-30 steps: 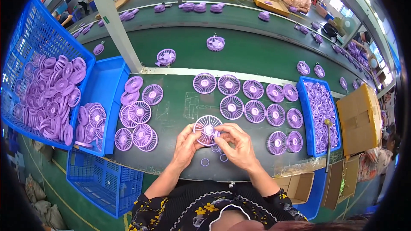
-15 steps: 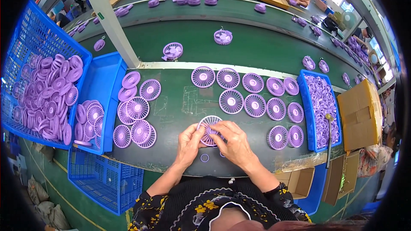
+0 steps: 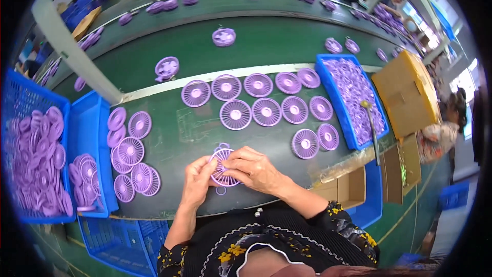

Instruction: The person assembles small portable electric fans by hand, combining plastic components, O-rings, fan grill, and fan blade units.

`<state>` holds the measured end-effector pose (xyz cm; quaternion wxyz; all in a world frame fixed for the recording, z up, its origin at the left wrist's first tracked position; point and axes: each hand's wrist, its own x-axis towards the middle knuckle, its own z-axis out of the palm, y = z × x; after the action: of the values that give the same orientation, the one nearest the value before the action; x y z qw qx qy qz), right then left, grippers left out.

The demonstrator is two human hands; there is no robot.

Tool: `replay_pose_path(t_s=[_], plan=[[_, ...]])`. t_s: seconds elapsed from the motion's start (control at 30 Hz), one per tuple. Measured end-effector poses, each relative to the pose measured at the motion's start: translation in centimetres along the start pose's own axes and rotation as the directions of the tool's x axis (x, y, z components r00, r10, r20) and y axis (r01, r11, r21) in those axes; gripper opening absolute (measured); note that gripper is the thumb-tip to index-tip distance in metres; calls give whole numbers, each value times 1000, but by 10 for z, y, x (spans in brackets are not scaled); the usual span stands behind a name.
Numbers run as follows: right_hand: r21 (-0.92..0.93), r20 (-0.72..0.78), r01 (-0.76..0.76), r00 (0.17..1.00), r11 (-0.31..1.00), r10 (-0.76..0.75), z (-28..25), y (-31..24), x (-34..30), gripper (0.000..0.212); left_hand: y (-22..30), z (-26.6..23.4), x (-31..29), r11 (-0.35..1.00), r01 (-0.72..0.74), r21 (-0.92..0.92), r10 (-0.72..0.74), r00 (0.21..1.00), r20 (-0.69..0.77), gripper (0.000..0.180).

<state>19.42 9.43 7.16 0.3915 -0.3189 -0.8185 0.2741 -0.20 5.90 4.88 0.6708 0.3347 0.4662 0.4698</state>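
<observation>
A round, slatted purple fan cover is held low over the near middle of the workbench. My left hand grips its left rim between thumb and fingers. My right hand is closed at its middle and right side, with thumb and fingertips pressed together on the slats; any small part under them is hidden. One thin purple ring lies on the bench just below the cover, and another ring shows just above it. More fan covers lie in rows beyond my hands.
At left, a blue crate and a blue bin hold covers; loose covers overlap beside them. At right stand a blue tray of purple rings, a hammer-like tool and a cardboard box. A green conveyor carries fan parts.
The whole view has swung, so the bench sits further left and tilted. Both hands stay on the same cover, with the right fingers still working near its middle.
</observation>
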Motion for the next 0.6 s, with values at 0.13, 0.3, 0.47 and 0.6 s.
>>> replay_pose_path(t_s=[0.13,0.3,0.47,0.6], plan=[[-9,-37,-40,999,999,39,-18,9,-12,30,2,23,16,995,-79,66,73,994,78,22],[129,-271,-290,910,948,315,-53,10,-38,50,0,62,46,961,-189,201,146,966,212,27],[471,-290,-430,749,770,595,-63,14,-58,42,11,85,47,974,-105,203,37,949,314,31],[739,144,-552,690,387,709,-53,18,-62,33,6,83,43,982,-115,147,54,929,366,31]])
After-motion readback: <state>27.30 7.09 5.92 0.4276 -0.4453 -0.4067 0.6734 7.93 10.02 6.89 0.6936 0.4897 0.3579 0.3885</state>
